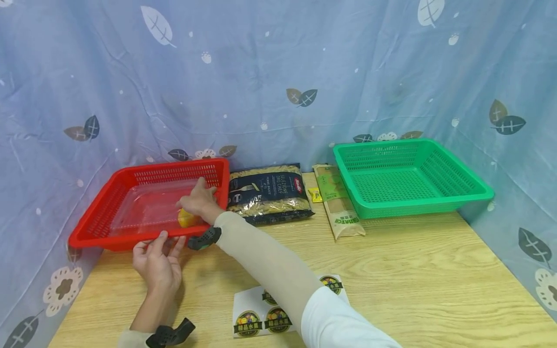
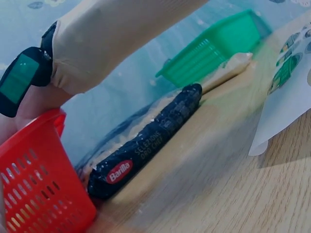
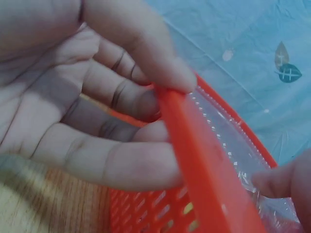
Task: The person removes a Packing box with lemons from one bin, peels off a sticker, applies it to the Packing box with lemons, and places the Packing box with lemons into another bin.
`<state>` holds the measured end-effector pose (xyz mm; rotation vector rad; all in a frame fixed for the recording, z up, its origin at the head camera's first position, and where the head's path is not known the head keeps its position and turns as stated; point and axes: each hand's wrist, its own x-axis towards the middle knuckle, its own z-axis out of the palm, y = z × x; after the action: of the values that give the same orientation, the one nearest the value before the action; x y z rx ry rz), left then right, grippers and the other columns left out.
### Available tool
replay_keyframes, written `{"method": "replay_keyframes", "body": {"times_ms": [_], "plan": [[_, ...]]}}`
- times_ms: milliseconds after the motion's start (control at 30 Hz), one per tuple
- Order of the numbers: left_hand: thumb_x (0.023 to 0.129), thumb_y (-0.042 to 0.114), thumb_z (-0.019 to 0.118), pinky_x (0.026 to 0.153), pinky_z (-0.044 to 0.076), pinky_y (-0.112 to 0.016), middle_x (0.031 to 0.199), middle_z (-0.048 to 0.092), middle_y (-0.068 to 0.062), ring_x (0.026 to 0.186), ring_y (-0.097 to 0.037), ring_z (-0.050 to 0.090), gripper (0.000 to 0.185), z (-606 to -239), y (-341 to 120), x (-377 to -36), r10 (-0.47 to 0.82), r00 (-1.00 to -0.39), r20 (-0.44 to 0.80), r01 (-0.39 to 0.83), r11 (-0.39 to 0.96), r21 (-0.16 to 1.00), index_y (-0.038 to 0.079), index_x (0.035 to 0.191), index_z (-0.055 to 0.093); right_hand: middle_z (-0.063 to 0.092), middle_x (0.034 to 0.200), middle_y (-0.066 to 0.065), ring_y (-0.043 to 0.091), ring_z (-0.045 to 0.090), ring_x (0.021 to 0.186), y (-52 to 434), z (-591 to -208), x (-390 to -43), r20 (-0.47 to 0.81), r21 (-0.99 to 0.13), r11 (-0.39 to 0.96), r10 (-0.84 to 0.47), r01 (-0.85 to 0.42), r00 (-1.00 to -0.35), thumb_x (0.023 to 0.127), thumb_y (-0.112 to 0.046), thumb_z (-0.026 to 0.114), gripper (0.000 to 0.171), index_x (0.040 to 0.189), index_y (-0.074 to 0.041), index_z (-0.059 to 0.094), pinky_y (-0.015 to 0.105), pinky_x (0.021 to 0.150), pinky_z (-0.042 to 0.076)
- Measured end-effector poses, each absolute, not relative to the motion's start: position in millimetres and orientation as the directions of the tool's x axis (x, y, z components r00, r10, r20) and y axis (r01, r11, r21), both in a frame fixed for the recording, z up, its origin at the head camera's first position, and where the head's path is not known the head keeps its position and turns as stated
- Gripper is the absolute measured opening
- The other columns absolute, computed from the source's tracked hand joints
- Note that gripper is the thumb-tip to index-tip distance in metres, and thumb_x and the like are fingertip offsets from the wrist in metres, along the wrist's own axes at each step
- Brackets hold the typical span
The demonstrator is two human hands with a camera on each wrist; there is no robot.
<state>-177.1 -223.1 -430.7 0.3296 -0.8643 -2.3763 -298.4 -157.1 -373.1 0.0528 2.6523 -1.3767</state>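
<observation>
Nearest you, your left hand pinches the near rim of the red basket, thumb over the top edge and fingers under it. Just beyond, inside the basket's near right corner, your right hand curls down over a yellow object, which shows beneath the palm; whether the fingers actually clasp it, I cannot tell.

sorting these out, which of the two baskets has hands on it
The red basket on the left. The left hand grips its front rim and the right hand reaches inside it. The green basket on the right stands untouched.
</observation>
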Motion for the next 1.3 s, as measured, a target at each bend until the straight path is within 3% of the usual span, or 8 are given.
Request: {"method": "replay_keyframes", "body": {"times_ms": [167,467,667,833,1067,1300], "plan": [[0.093,-0.002,0.069,0.068,0.062,-0.038,0.112,0.056,-0.019,0.068,-0.022,0.067,0.045,-433,-223,-176,-0.592,-0.806,-0.019,0.438,-0.617,0.654,-0.001,0.124,0.037,0.047,0.133,0.011,0.027,0.051,0.117,-155,-373,-299,-0.137,-0.853,0.513,-0.050,0.092,-0.989,0.087,-0.028,0.076,0.064,0.140,-0.022,0.040,0.044,0.103,0.047],[0.092,-0.005,0.069,0.067,0.062,-0.038,0.108,0.056,-0.017,0.068,-0.022,0.067,0.042,-430,-223,-177,-0.588,-0.809,-0.006,0.458,-0.636,0.621,0.000,0.119,0.038,0.046,0.131,0.010,0.022,0.052,0.108,-150,-369,-299,-0.071,-0.912,0.408,-0.072,0.036,-0.995,0.091,-0.023,0.072,0.058,0.140,-0.017,0.042,0.040,0.099,0.050],[0.091,-0.004,0.070,0.068,0.062,-0.039,0.108,0.056,-0.017,0.068,-0.023,0.067,0.044,-429,-220,-179,-0.583,-0.812,-0.005,0.458,-0.642,0.615,0.000,0.120,0.037,0.042,0.139,0.013,0.023,0.053,0.103,-146,-368,-300,-0.035,-0.929,0.371,-0.072,0.005,-0.997,0.091,-0.025,0.068,0.059,0.144,-0.019,0.042,0.040,0.095,0.051],[0.091,-0.005,0.070,0.068,0.062,-0.039,0.107,0.054,-0.017,0.069,-0.023,0.067,0.044,-430,-221,-178,-0.592,-0.806,-0.018,0.457,-0.641,0.617,0.001,0.120,0.037,0.046,0.124,0.007,0.020,0.051,0.101,-145,-364,-299,-0.012,-0.941,0.339,-0.076,-0.015,-0.997,0.092,-0.026,0.066,0.056,0.143,-0.018,0.043,0.038,0.089,0.052],[0.092,-0.003,0.069,0.069,0.062,-0.038,0.104,0.055,-0.015,0.071,-0.022,0.066,0.041,-430,-225,-177,-0.586,-0.810,-0.019,0.444,-0.634,0.634,0.003,0.118,0.038,0.047,0.118,0.004,0.018,0.049,0.102,-137,-348,-299,0.018,-0.942,0.334,-0.061,-0.038,-0.998,0.092,-0.027,0.066,0.059,0.145,-0.015,0.044,0.036,0.083,0.054],[0.088,-0.002,0.075,0.069,0.063,-0.040,0.096,0.055,-0.012,0.071,-0.024,0.066,0.044,-430,-221,-175,-0.583,-0.811,-0.036,0.441,-0.651,0.617,0.002,0.112,0.038,0.047,0.139,0.007,0.021,0.048,0.116,-113,-340,-298,0.006,-0.956,0.292,-0.024,-0.012,-1.000,0.091,-0.030,0.068,0.073,0.156,-0.020,0.036,0.042,0.099,0.050]]}}
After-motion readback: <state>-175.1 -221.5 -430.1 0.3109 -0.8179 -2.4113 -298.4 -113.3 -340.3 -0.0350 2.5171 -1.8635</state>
